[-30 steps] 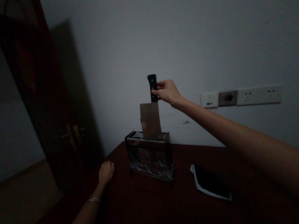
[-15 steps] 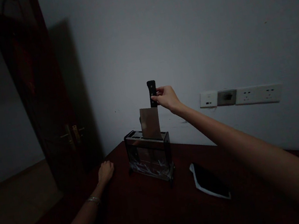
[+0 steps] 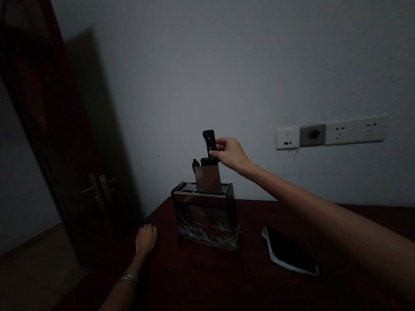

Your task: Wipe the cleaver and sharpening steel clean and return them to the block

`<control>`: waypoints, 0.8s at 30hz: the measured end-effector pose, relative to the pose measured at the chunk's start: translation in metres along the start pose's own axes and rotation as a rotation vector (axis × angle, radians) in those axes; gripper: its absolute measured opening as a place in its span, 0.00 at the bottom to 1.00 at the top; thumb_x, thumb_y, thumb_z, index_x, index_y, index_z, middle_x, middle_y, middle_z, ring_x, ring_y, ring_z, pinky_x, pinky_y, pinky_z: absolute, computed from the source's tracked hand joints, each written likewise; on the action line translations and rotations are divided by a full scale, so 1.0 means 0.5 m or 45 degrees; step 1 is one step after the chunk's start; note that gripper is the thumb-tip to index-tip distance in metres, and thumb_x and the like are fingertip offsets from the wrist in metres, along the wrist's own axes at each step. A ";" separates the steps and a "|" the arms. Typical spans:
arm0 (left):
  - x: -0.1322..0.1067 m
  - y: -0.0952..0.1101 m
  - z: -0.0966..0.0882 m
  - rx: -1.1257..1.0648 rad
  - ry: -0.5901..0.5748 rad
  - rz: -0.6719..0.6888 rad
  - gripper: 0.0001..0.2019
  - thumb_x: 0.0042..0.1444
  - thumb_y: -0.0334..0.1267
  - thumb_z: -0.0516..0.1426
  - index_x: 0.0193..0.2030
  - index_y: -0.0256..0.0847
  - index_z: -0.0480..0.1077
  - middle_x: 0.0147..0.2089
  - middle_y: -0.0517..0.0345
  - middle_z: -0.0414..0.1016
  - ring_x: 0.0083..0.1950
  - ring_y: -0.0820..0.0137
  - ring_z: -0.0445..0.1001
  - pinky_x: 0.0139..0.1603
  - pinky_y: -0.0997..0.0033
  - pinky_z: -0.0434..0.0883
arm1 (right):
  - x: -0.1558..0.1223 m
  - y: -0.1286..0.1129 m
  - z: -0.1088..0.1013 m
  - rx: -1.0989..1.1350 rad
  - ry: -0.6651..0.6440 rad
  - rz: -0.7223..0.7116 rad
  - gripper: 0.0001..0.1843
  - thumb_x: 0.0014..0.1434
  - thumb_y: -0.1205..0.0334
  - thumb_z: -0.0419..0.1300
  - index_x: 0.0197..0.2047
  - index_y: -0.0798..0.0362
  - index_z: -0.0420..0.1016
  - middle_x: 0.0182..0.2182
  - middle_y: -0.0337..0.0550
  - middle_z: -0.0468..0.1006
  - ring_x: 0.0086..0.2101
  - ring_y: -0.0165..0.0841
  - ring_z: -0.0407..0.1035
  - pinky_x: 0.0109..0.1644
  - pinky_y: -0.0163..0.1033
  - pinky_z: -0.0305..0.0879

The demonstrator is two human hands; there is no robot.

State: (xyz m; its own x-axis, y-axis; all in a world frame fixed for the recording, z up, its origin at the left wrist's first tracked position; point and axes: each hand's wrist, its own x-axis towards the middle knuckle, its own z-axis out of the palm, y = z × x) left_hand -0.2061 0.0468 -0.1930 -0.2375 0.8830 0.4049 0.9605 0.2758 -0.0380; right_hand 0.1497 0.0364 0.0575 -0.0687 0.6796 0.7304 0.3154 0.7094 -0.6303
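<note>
Facing a pale wall (image 3: 294,57), a dark red table (image 3: 198,293) is occupied by a knife block (image 3: 207,226), in which a cleaver (image 3: 208,177) is held upright by the right hand (image 3: 231,154).

Behind the block, movement is limited by the wall; more room is offered above and toward the near side. To the right, it is separated by a gap from a flat dark item (image 3: 288,253) with a pale edge, too dim to be identified. The broad blade is sunk partway into the slotted top, by which it is probably kept vertical. Near the table's left edge, the left hand (image 3: 145,239) is rested, perhaps for balance; whether it is closed cannot be told. The cleaver's handle is pinched between right thumb and fingers, likely so that knuckles are kept off the blade. Behind it, other black handles (image 3: 195,165) are glimpsed.
</note>
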 end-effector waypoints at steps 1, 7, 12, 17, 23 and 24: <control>0.000 0.000 0.000 0.000 -0.002 0.001 0.19 0.60 0.36 0.39 0.37 0.31 0.69 0.41 0.43 0.71 0.42 0.63 0.69 0.43 0.68 0.63 | -0.005 0.004 0.002 0.007 0.007 0.020 0.17 0.44 0.69 0.60 0.41 0.60 0.72 0.32 0.47 0.78 0.33 0.35 0.72 0.39 0.40 0.68; -0.002 0.004 -0.007 -0.013 -0.007 -0.005 0.19 0.60 0.36 0.39 0.38 0.30 0.69 0.41 0.43 0.71 0.43 0.62 0.69 0.44 0.67 0.63 | -0.036 0.030 0.014 0.031 -0.025 0.066 0.16 0.44 0.69 0.60 0.40 0.59 0.73 0.32 0.48 0.78 0.33 0.35 0.73 0.38 0.39 0.67; -0.002 0.003 -0.006 -0.018 -0.009 -0.007 0.19 0.59 0.36 0.39 0.38 0.30 0.69 0.41 0.43 0.71 0.43 0.62 0.69 0.43 0.67 0.63 | -0.062 0.043 0.023 0.022 -0.050 0.127 0.16 0.44 0.70 0.60 0.40 0.59 0.72 0.31 0.47 0.78 0.32 0.33 0.72 0.37 0.38 0.67; -0.002 0.002 -0.004 -0.021 -0.006 -0.008 0.19 0.59 0.36 0.39 0.38 0.30 0.70 0.41 0.43 0.71 0.43 0.62 0.69 0.44 0.67 0.63 | -0.086 0.052 0.027 0.028 -0.072 0.157 0.15 0.45 0.72 0.61 0.40 0.59 0.71 0.31 0.46 0.78 0.31 0.31 0.72 0.36 0.36 0.67; -0.005 0.006 -0.013 -0.028 -0.014 -0.008 0.20 0.59 0.36 0.39 0.38 0.30 0.70 0.42 0.42 0.71 0.43 0.62 0.70 0.43 0.67 0.63 | -0.105 0.069 0.034 0.055 -0.100 0.184 0.14 0.45 0.72 0.61 0.39 0.59 0.71 0.32 0.46 0.78 0.33 0.31 0.72 0.38 0.36 0.67; -0.005 0.007 -0.013 -0.028 -0.014 -0.012 0.20 0.59 0.36 0.39 0.38 0.29 0.70 0.42 0.42 0.72 0.43 0.62 0.70 0.43 0.67 0.63 | -0.107 0.072 0.036 0.057 -0.103 0.190 0.15 0.45 0.72 0.61 0.39 0.59 0.71 0.32 0.46 0.78 0.33 0.31 0.72 0.38 0.36 0.67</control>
State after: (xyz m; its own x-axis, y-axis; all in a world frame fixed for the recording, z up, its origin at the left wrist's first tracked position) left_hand -0.2012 0.0428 -0.1882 -0.2478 0.8847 0.3949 0.9611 0.2757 -0.0146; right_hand 0.1477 0.0290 -0.0092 -0.1003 0.7897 0.6053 0.2857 0.6056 -0.7427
